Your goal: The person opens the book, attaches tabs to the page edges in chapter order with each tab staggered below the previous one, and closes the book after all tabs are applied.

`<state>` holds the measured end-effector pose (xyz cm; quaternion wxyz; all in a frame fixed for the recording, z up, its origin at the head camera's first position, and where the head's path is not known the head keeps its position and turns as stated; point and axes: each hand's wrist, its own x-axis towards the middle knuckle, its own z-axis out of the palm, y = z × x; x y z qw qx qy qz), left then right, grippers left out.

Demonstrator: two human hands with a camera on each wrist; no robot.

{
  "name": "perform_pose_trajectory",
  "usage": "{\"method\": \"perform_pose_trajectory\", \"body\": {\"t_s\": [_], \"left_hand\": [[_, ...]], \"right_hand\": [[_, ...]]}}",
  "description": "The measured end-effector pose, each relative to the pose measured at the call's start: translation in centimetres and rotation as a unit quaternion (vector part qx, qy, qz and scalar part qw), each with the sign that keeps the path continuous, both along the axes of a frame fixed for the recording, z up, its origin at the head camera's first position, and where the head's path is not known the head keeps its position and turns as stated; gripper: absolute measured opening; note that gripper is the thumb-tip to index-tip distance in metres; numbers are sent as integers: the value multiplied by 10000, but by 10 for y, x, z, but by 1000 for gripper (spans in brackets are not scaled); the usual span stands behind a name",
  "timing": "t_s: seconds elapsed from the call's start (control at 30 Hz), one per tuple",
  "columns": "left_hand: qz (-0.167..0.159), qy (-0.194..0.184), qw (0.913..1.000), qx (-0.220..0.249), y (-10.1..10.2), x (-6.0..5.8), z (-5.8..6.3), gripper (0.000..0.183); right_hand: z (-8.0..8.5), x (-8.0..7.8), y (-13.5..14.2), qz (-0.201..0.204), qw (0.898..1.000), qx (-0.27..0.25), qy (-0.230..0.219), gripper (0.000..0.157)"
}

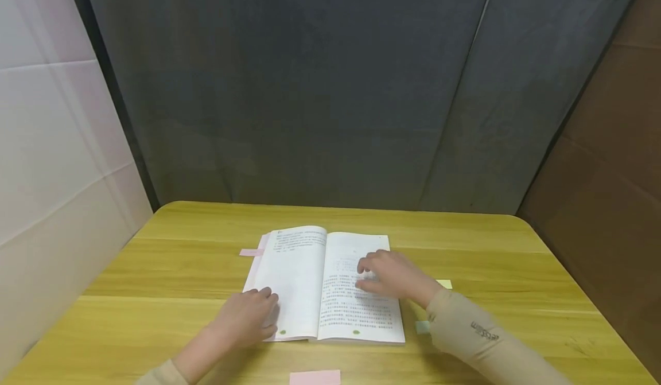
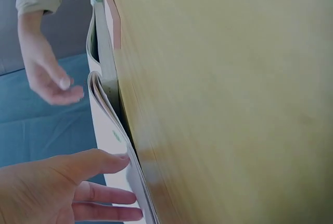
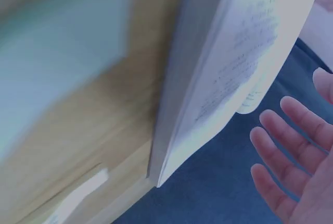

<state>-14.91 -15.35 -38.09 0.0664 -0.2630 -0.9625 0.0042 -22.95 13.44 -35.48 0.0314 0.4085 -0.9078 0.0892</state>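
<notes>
An open book [image 1: 296, 293] with printed pages lies in the middle of the table. My left hand [image 1: 245, 319] rests on the lower outer edge of its left page; in the left wrist view the fingers [image 2: 112, 213] stretch nearly straight over the paper. Over the right page hangs my right hand [image 1: 395, 276], apart from the paper, its fingers loosely bent and holding nothing. The right wrist view has those fingers [image 3: 291, 140] spread beside the raised page [image 3: 244, 47]. From the book's left edge sticks out a pink paper tab [image 1: 251, 252].
A pink sticky note pad [image 1: 315, 377] lies at the front of the wooden table [image 1: 155, 282]. Right of the book are a yellow note [image 1: 444, 284] and a pale green one [image 1: 423, 327], partly hidden by the right sleeve. Dark fabric [image 1: 299, 98] hangs behind the table.
</notes>
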Motion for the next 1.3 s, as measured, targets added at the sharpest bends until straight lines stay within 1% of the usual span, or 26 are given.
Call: {"method": "perform_pose_trajectory", "body": {"t_s": [0.1,0.17,0.3,0.37,0.5,0.6,0.67,0.77,0.93,1.03,1.3], "left_hand": [[84,-73,9999,8,-4,1,0,26],[141,-100,9998,29,-6,2,0,25],[212,-123,9997,27,-8,3,2,24],[199,-109,9997,-13,-9,4,2,24],[110,-17,9999,-92,-9,5,2,25],[24,85,9999,-135,-8,5,2,27],[-8,137,9998,-152,-7,6,3,27],[16,132,9998,-146,-6,7,3,27],[125,-37,9998,-120,-5,8,3,27],[131,-64,9998,-110,-6,8,3,28],[274,-190,9994,-53,-7,8,3,25]], "right_hand": [[2,-12,-13,-200,9995,6,258,25],[3,-18,-22,-340,9990,4,305,25],[4,-29,-41,-539,9985,-32,82,27],[1,-33,-50,-562,9984,14,-34,30],[-7,-39,-68,-705,9962,226,-464,34],[-9,-40,-75,-838,9929,342,-772,37],[-10,-41,-78,-860,9923,376,-812,39],[-13,-41,-82,-848,9926,478,-725,43],[-19,-40,-88,-629,9944,776,-331,44],[-21,-39,-91,-600,9943,873,-152,43],[-22,-36,-99,-720,9907,1141,-192,43]]}}
